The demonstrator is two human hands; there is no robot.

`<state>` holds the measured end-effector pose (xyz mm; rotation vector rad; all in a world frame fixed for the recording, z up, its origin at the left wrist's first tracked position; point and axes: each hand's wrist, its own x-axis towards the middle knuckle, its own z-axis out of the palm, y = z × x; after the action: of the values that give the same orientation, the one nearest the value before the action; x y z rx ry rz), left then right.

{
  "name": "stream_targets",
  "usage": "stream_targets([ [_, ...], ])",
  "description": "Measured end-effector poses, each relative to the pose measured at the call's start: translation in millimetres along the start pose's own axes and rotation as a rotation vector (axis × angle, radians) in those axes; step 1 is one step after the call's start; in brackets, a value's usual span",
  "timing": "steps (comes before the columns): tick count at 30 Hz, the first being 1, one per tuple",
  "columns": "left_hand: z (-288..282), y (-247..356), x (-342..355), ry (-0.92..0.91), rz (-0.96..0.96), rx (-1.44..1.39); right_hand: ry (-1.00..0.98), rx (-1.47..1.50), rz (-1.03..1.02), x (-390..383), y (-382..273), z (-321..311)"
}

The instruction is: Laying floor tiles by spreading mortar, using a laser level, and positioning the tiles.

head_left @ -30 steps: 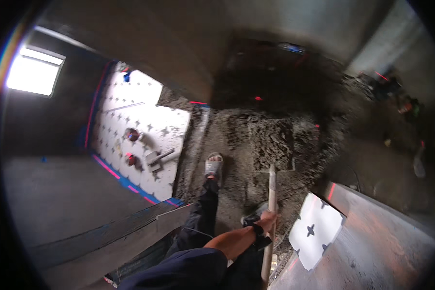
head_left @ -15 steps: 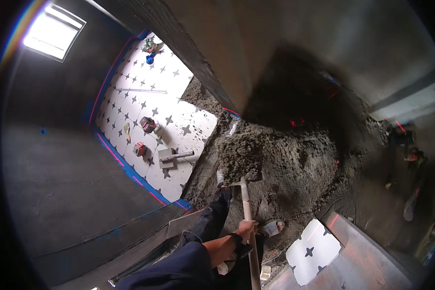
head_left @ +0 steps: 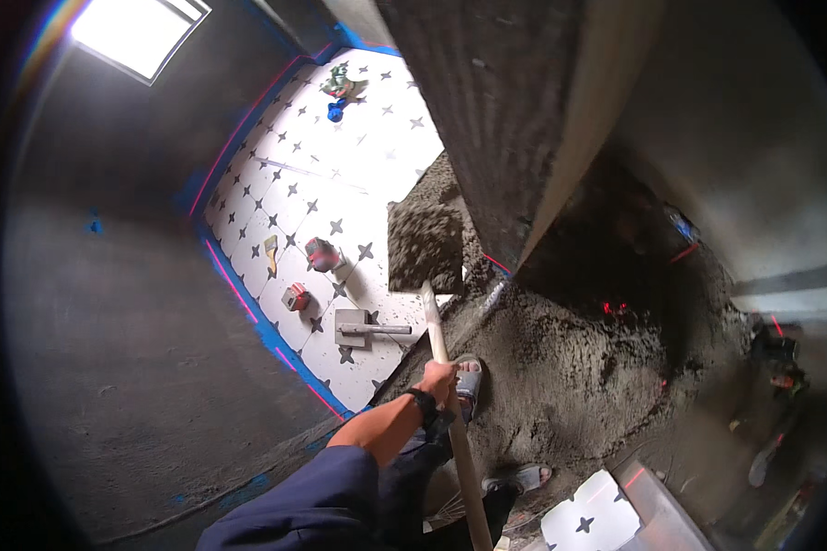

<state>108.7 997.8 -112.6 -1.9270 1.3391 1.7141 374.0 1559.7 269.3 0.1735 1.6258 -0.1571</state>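
My left hand (head_left: 438, 381), below a dark wristwatch (head_left: 424, 406), is wrapped round the pale wooden handle (head_left: 460, 450) of a shovel. A heap of wet grey mortar (head_left: 425, 243) covers the blade, which is over the edge of the white tiles (head_left: 377, 197) with dark star patterns. My right hand is out of view; the handle's lower end runs off the bottom edge. Right of the handle, the floor is spread with rough mortar (head_left: 560, 367), and my sandalled feet (head_left: 469, 381) stand in it.
On the tiles lie a notched or flat trowel (head_left: 354, 329), a brush (head_left: 271, 254), two red-and-grey tools (head_left: 321, 254) and a blue thing (head_left: 336, 111) beside a green device (head_left: 340, 83). A wall end (head_left: 496, 119) juts in above the blade. A loose patterned tile (head_left: 590, 516) lies lower right.
The loaded shovel has moved from above the mortar bed to the tile edge, leftward and up. My left hand has gone with it, and the view has shifted.
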Motion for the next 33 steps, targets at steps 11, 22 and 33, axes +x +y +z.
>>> stream_targets([
  [11,29.7,154.8,-13.2,-0.271,0.017,-0.405,-0.304,0.738,-0.143,12.0,-263.9,-180.1],
  [22,9.8,107.4,-85.0,-0.244,0.057,-0.532,-0.243,0.499,-0.068,48.5,-135.9,-135.8],
  [33,25.0,8.7,-62.8,-0.075,-0.023,-0.356,0.242,0.181,-0.214,35.9,-29.4,-53.8],
])
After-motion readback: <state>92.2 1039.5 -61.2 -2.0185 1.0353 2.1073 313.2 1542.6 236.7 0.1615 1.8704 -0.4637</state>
